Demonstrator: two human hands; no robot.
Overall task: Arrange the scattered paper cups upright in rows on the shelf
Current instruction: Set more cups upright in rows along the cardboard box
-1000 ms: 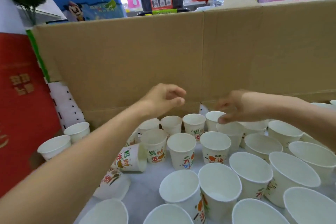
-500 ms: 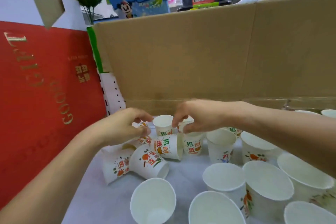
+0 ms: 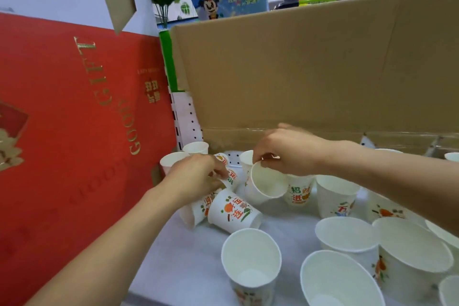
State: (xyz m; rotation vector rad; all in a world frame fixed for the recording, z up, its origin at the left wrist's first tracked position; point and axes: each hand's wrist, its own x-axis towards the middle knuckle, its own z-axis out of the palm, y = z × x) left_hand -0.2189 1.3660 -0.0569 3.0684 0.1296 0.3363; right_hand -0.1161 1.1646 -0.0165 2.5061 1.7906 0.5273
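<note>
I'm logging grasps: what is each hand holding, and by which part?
The right hand pinches a tilted cup by its rim. The left hand seems to grip a toppled cup around its side; that hold is partly hidden.

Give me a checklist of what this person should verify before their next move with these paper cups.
1. Right hand holds the tilted white paper cup by its rim: ok, it pinches the rim.
2. That cup stands upright: not ok, its mouth tips toward the camera.
3. Left hand has the small printed paper cup: ok, fingers curl onto it.
4. Orange-printed paper cup near the left wrist stands upright: not ok, it lies on its side.
5. Bare spot on the white shelf surface to set a cup down: ok.
</note>
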